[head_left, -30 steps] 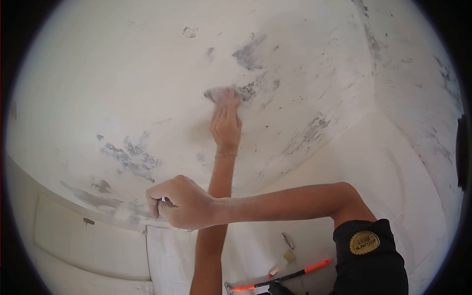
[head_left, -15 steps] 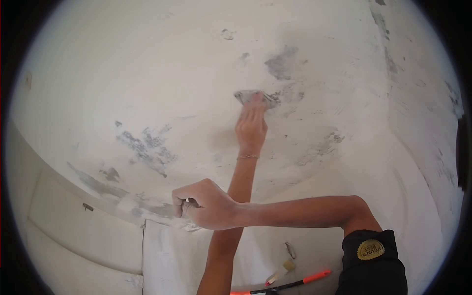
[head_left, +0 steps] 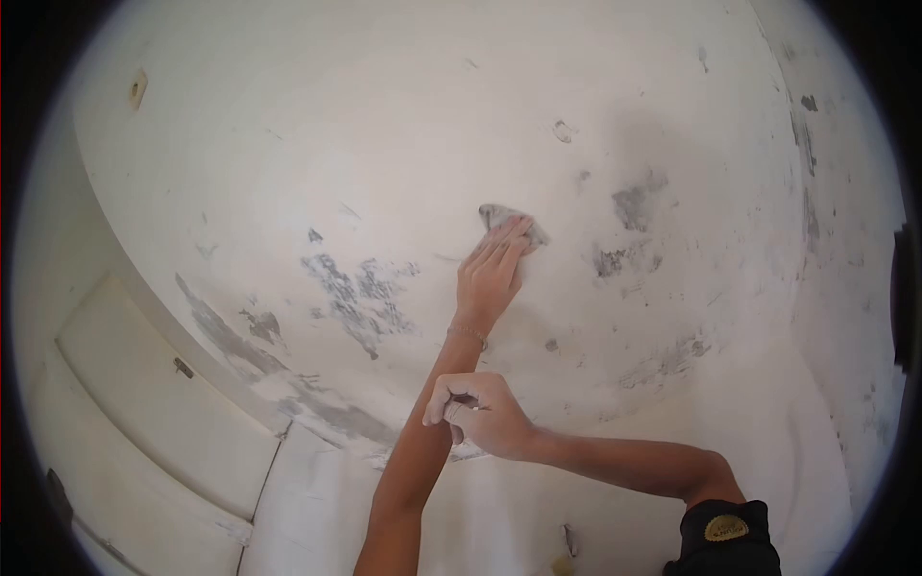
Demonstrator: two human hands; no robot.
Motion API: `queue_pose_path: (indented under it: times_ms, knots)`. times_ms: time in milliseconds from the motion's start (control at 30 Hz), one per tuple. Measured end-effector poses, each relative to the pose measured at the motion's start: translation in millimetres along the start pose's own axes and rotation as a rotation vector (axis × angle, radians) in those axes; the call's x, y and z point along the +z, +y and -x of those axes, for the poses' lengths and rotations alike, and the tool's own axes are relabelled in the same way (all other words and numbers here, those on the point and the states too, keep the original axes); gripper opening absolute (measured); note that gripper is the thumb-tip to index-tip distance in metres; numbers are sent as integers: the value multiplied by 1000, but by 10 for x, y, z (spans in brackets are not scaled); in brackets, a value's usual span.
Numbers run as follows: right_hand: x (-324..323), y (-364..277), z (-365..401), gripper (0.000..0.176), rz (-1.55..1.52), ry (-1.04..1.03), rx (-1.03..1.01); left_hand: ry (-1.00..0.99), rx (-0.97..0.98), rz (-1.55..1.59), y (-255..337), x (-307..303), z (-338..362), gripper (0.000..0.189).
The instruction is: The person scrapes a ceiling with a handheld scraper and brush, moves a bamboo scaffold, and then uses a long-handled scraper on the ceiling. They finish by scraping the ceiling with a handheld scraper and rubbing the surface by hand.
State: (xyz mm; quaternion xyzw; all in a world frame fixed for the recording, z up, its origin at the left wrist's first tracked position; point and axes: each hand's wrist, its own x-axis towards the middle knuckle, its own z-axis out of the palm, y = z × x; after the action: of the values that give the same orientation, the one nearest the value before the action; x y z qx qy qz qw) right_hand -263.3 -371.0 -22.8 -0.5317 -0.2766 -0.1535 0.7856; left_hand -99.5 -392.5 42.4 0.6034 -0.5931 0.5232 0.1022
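Observation:
A grey sheet of sandpaper (head_left: 496, 213) lies against the patchy white plastered surface (head_left: 384, 144). My left hand (head_left: 491, 274) holds it there, fingers flat over the sheet, so most of it is covered. A thin bracelet (head_left: 468, 333) circles that wrist. Lower down, my right hand (head_left: 483, 413) is curled with bent, dusty fingers, and nothing shows in the gap between fingers and palm. In this view it overlaps my left forearm. A dark sleeve with a gold badge (head_left: 726, 528) covers my right upper arm.
Grey scraped patches (head_left: 360, 293) mark the plaster to the left, with more dark patches (head_left: 639, 202) to the right. A pale panelled door (head_left: 144, 384) stands at lower left. A small metal object (head_left: 571, 540) appears at the bottom, against a pale surface.
The view has shifted, so the patches sit further right. My left hand has slid the sandpaper leftward over the plaster, away from the dark patches. My right hand appears further right and lower.

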Motion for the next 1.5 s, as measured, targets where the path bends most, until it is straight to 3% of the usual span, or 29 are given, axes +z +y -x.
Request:
queue_pose_path:
  times_ms: [133,233,300,500,567,633,700,767,933,1033,1133,1200,1233,1333,1367,1400,1433,1467,1500]
  knots:
    - [79,-121,20,17,69,-73,-81,72,-50,11,-53,-57,61,10]
    - [91,-130,56,17,139,-91,-157,72,-118,-107,-266,-292,650,12]
    - [48,-140,88,17,167,-93,-197,28,-96,-118,-412,-467,682,14]
    - [2,-175,109,19,140,-20,-178,50,-62,-93,-816,-674,-378,34]
    - [6,-135,89,20,65,-30,-92,12,-26,-69,-853,-630,-337,42]
    - [68,-116,75,18,23,-22,-65,169,-161,-128,-666,-452,87,46]
    - [62,-166,86,17,27,-19,-42,187,-237,-161,-544,-434,390,42]
    - [128,-196,119,17,52,-77,-24,91,-130,-133,-587,-520,488,34]
    - [88,-230,179,18,206,-126,-158,153,-94,-102,-819,-647,-360,24]
    - [49,-202,130,18,197,-106,-156,235,-117,-132,-682,-525,-387,19]
    - [-13,-198,8,19,-5,55,-80,213,-289,-81,-417,-373,188,17]
    - [-50,-164,18,19,-53,45,-81,57,-56,-72,-352,-338,529,21]
    - [-63,-164,19,18,-97,44,-89,58,-60,-73,-410,-388,518,21]
    - [-38,-219,162,18,34,-21,-31,-82,209,-127,-869,-575,268,27]
    - [-39,-215,187,18,36,-18,-30,-301,96,-223,-881,-737,2,31]
    - [-42,-210,203,16,66,-49,-50,-128,76,-243,-977,-774,-161,36]
    - [-44,-196,219,14,93,-78,-67,-40,-91,-142,-984,-865,-357,32]
    - [-53,-182,215,14,94,-73,-63,118,-78,-96,-1052,-840,-517,31]
    - [-65,-173,188,15,82,-72,-41,118,-81,-91,-982,-772,-505,31]
